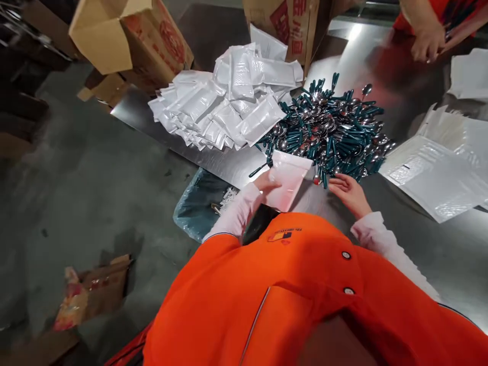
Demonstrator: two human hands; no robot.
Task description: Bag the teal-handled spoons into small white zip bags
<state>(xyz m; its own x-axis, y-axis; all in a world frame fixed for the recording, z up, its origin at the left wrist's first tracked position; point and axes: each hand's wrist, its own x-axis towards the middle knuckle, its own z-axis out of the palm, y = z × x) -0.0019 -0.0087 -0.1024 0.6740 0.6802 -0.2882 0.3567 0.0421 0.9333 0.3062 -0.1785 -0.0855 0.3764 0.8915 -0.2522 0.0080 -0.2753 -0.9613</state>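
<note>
Brushed stainless-steel counter [244, 170] stands over a grey-green floor [125, 203], with a plastic-lined bin [192, 206] below its near edge. Left hand [267, 183]: grip closed on the left side of a flat white padded envelope [290, 178], which is tilted at the counter's near edge, just short of the spoon heap. Right hand [348, 193]: fingers curled and near together at the heap's near edge; whether they have hold of anything cannot be told.

Progress, as judged: a large heap of white packets [232, 96], apparently filled, lies beyond the envelope and counts as done. Outstanding are the many loose metal spoons with dark teal handles [335, 132] and the stacked flat white envelopes [434, 173] to the right. The held envelope appears unfinished. Across the counter, a co-worker's hand [429, 43] is noted, contents unclear.
</note>
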